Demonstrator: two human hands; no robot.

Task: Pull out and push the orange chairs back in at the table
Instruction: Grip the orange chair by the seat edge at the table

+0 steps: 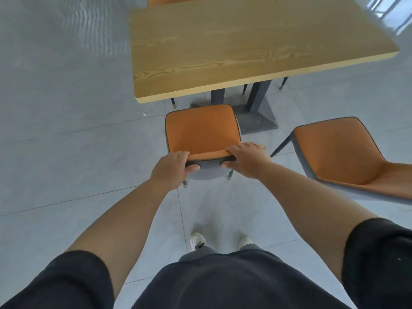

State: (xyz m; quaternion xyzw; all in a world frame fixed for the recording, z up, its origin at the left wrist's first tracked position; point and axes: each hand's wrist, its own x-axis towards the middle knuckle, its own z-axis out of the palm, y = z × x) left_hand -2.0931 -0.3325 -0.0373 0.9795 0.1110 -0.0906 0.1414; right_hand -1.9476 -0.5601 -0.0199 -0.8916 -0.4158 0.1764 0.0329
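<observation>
An orange chair [201, 128] with a grey back shell stands in front of me, its seat just short of the wooden table's [234, 47] near edge. My left hand [171, 168] grips the left part of the backrest top, thumb on the grey outer side. My right hand [245, 159] grips the right part of the same backrest, fingers over the orange inner face. A second orange chair [341, 150] stands to the right, pulled away from the table and turned at an angle.
The table rests on dark pedestal legs [256, 97] with a flat base plate. A third orange chair [174, 0] shows at the table's far side. Grey tiled floor lies all around. My feet [220, 240] stand behind the chair.
</observation>
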